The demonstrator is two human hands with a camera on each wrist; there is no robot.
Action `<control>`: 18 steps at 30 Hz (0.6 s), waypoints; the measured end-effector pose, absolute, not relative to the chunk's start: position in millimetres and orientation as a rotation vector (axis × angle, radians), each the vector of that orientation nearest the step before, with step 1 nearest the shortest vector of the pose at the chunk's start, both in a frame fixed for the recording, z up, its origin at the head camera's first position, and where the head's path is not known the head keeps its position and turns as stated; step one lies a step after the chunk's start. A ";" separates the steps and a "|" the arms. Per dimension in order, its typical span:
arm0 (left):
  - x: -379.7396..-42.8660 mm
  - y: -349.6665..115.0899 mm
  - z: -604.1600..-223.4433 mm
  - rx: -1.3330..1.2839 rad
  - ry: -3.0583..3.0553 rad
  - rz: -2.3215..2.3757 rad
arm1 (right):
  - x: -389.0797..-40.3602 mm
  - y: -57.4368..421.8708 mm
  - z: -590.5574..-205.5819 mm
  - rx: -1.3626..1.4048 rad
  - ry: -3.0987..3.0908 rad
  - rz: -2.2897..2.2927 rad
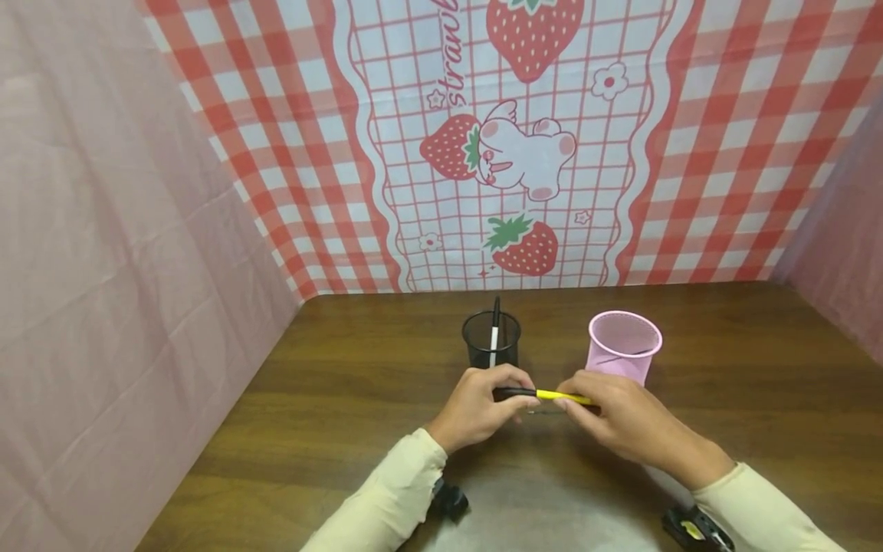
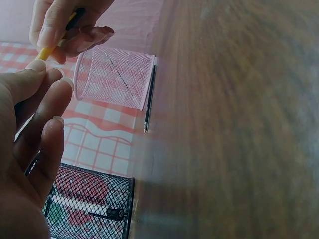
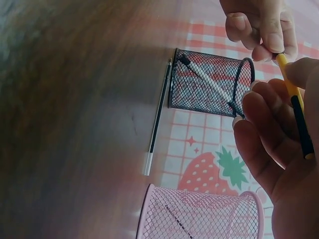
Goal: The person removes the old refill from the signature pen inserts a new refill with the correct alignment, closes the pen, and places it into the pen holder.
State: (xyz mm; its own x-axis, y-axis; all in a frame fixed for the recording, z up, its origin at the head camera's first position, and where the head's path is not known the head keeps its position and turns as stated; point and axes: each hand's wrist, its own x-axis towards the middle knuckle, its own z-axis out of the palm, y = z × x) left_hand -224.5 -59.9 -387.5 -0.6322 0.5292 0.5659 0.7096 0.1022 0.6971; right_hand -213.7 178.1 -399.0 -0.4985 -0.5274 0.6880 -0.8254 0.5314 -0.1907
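Both hands meet over the table, holding a yellow-and-black pen that lies roughly level between them. My left hand pinches its black part between thumb and fingers. The yellow barrel is pinched by my right hand, and a dark grip section shows inside that palm in the right wrist view. Whether the two pen parts are joined or apart is hidden at the fingertips. Below the hands, a thin pen refill with dark ink and a clear end lies on the tabletop.
Behind the left hand stands a black mesh pen cup with a white-and-black pen leaning in it. A pink mesh cup holding a thin dark stick stands behind the right hand. A checked strawberry cloth hangs behind the wooden table.
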 end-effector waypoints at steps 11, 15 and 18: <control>-242.5 -57.7 -413.2 -1.266 -2.190 -1.577 | -213.6 180.6 -397.7 1.107 -2.215 0.714; -246.4 -58.1 -417.3 -1.284 -2.187 -1.548 | -213.7 181.2 -397.3 1.117 -2.221 0.730; -246.7 -59.2 -417.3 -1.303 -2.196 -1.520 | -213.6 181.4 -397.6 1.126 -2.230 0.734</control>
